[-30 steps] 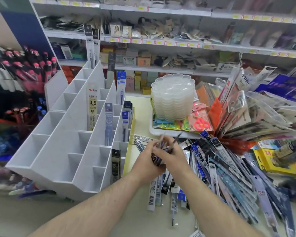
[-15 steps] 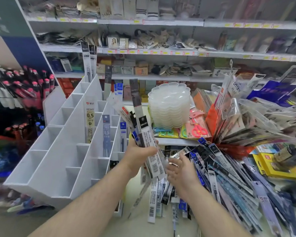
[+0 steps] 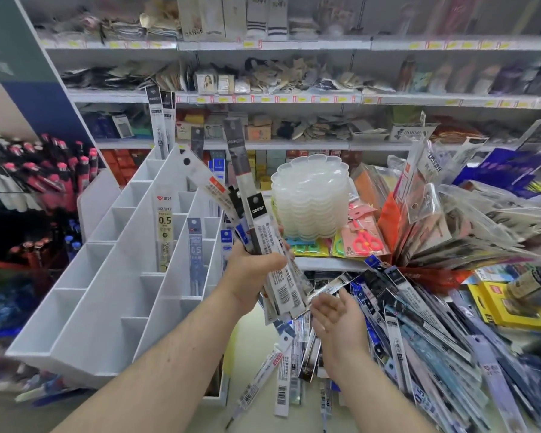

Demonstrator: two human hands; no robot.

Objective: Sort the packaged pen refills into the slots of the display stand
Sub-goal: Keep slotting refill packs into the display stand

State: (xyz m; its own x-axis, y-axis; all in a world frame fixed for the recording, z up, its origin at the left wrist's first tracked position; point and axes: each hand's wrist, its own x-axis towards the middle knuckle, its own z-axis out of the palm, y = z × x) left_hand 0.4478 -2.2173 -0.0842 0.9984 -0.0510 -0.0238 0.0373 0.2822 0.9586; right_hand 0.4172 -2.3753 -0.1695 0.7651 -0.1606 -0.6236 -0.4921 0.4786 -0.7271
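- left hand (image 3: 253, 270) fingers curled round fanned bunch of refill packs (image 3: 256, 220), centre frame
- right hand (image 3: 336, 320) palm up, fingers loosely spread, holding nothing, over refill pile (image 3: 419, 323) on desk (image 3: 253, 345)
- white display stand (image 3: 113, 276) left, few packs in slots

Bright, even, shadowless indoor light. The wide-angle lens bends the store shelves (image 3: 263, 98) and stretches the edges. Far left and right edges smear with blur; the centre stays fairly sharp.
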